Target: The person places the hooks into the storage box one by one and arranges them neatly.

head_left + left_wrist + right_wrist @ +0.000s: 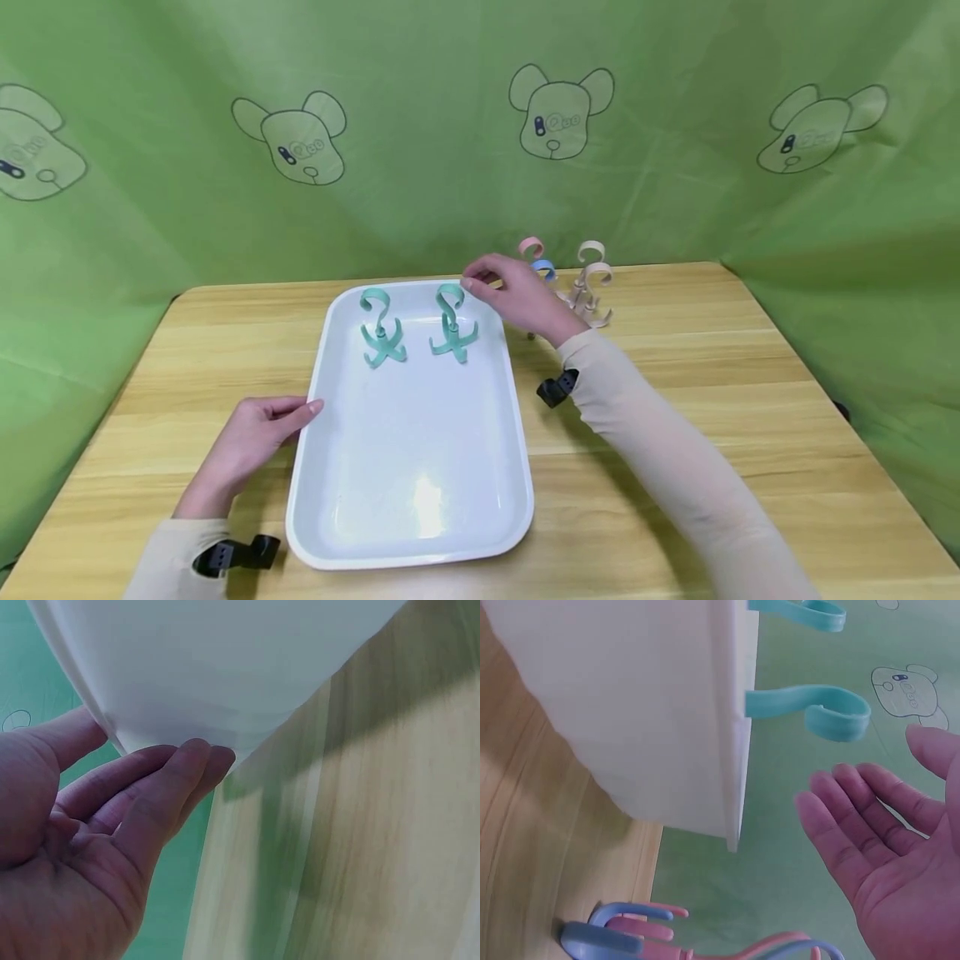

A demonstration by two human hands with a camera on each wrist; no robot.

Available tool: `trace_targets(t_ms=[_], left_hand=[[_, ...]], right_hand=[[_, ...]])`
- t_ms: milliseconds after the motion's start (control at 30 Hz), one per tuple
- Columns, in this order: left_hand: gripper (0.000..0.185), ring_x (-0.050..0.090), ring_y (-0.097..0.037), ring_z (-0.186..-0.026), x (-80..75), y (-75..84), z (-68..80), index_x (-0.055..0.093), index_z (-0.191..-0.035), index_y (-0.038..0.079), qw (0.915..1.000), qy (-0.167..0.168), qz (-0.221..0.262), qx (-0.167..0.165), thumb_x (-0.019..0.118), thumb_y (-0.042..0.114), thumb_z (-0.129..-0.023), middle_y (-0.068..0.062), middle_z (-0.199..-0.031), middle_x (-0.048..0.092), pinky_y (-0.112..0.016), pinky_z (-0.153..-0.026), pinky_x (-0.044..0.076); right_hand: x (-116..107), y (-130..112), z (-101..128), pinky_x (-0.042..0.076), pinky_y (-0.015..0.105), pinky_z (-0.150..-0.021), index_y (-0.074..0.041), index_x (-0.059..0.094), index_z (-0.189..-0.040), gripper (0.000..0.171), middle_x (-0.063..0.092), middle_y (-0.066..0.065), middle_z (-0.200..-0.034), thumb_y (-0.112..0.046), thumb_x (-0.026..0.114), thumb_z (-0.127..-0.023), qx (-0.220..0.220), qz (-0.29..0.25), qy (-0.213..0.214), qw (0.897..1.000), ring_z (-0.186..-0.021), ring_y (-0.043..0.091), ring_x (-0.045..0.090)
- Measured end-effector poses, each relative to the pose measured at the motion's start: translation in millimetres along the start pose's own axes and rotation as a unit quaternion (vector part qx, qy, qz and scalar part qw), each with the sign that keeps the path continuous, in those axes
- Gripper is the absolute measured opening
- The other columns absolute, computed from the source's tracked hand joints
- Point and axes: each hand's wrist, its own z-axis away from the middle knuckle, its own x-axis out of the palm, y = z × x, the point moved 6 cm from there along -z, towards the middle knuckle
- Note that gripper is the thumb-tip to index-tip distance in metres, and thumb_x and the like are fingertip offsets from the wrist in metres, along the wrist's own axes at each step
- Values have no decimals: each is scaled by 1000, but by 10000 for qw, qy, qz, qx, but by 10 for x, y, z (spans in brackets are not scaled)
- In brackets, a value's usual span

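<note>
A white rectangular tray [420, 450] lies on the table, with two teal multi-claw hanging hooks standing in its far part, one left hook [382, 344] and one right hook [453, 338]. My left hand [251, 437] pinches the tray's left side, thumb at the rim and fingers against the outer wall in the left wrist view. Near the tray's far right corner, my right hand [517, 292] is raised with relaxed, slightly bent fingers. The right wrist view shows that palm [907, 892] bare, apart from the curl of the nearer teal hook [840, 716].
Right of the tray stand more claw hooks: a pink hook [531, 246], a blue hook [544, 268] and two beige hooks [592, 287], partly behind my right hand. A wooden table [712, 400] carries everything. Green cloth [435, 208] hangs behind and beside it.
</note>
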Motion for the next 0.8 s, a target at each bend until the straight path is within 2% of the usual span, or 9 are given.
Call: trace_targets(t_ms=[167,400,633,800], left_hand=[[60,66,-27,-104,-14,-13,3,64,-124,-5,10000,-32,-25,-41,66,46,-93,-19,-118,67,-37,-86,55],[61,66,-26,-102,-12,-16,-7,64,-124,-5,10000,-50,10,18,67,47,-92,-18,-116,68,-35,-85,56],[59,67,-24,-100,-9,-17,-9,65,-122,-5,9999,-58,80,60,67,45,-92,-17,-112,69,-33,-82,56],[59,67,-23,-100,-11,-11,-20,65,-122,-5,9999,-56,120,64,67,45,-92,-16,-111,70,-32,-82,56]], right_hand=[[-78,-14,71,50,34,-88,-8,65,-117,27,65,2,-109,-28,58,-101,22,-98,85,9999,-101,18,60],[-263,-62,224,53,37,-84,-7,67,-115,24,65,3,-108,-25,61,-100,115,-243,268,9993,-98,20,62],[-523,-61,379,53,37,-85,-6,67,-115,22,64,4,-109,-20,64,-98,-35,-245,653,9976,-95,21,63],[-707,8,482,51,38,-86,-6,67,-115,24,66,6,-109,-20,67,-96,158,-186,856,9960,-96,22,62]])
